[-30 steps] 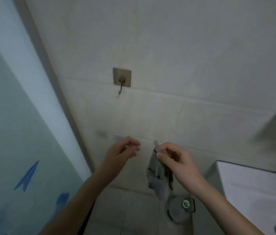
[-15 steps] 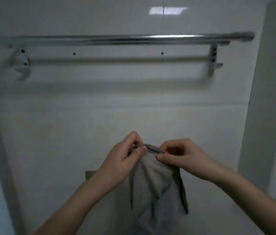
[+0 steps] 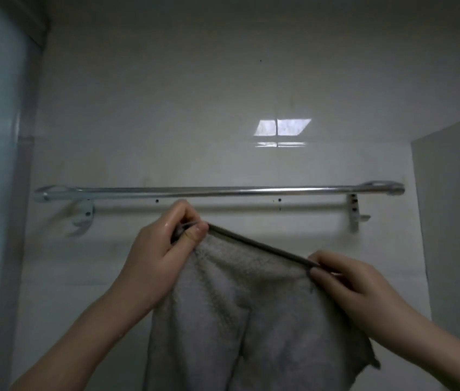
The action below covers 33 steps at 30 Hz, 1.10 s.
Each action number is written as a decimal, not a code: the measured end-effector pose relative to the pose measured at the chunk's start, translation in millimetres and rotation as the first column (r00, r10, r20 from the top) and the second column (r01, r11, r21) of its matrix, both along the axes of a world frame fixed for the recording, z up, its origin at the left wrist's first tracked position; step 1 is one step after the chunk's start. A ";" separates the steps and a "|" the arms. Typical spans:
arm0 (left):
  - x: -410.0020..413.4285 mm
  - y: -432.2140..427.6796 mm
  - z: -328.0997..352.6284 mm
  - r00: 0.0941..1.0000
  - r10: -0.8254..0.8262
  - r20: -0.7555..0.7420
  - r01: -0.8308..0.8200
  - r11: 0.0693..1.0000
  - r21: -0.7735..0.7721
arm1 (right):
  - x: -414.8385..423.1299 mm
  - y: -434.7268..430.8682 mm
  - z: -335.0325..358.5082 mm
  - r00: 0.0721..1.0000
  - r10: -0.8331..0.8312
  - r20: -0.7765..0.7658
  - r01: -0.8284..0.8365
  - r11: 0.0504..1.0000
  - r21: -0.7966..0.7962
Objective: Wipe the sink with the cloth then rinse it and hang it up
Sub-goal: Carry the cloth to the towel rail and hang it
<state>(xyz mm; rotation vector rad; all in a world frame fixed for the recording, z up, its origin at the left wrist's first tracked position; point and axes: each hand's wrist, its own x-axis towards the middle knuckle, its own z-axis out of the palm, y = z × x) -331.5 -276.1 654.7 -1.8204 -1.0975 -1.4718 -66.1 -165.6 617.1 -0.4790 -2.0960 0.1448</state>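
Pinching the cloth (image 3: 251,320), left hand (image 3: 161,258) and right hand (image 3: 355,286) have stretched it wider.

Btm of cloth (image 3: 251,320) cut off by frame edge, below left hand (image 3: 158,255) & right hand (image 3: 355,283). Rear towel bar (image 3: 251,206) partly hidden behind left-hand knuckles.

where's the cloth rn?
Head view, lower centre: the grey cloth hangs stretched between the left hand and right hand, just below the towel rail, not yet on it.
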 end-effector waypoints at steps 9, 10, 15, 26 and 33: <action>-38.2 -16.9 84.9 0.958 0.207 -0.199 -0.175 0.970 0.169 | -2.1 -14.1 129.5 0.989 -0.143 -0.040 0.145 0.872 0.468; -42.8 -12.1 96.3 0.953 0.220 -0.207 -0.184 0.966 0.180 | -6.2 -8.2 144.4 0.983 -0.180 -0.037 0.175 0.858 0.482; -65.9 25.8 141.8 0.910 0.328 -0.254 -0.306 0.944 0.120 | -34.7 33.0 205.5 0.934 -0.356 0.017 0.307 0.828 0.470; -87.7 69.3 143.7 0.949 0.216 -0.230 -0.294 0.868 -0.400 | -52.3 88.6 186.6 0.932 -0.218 0.289 0.181 0.972 0.150; -87.3 59.8 145.9 0.962 0.161 -0.221 -0.252 0.836 -0.488 | -42.5 73.3 185.2 0.959 -0.111 0.262 0.062 0.980 0.189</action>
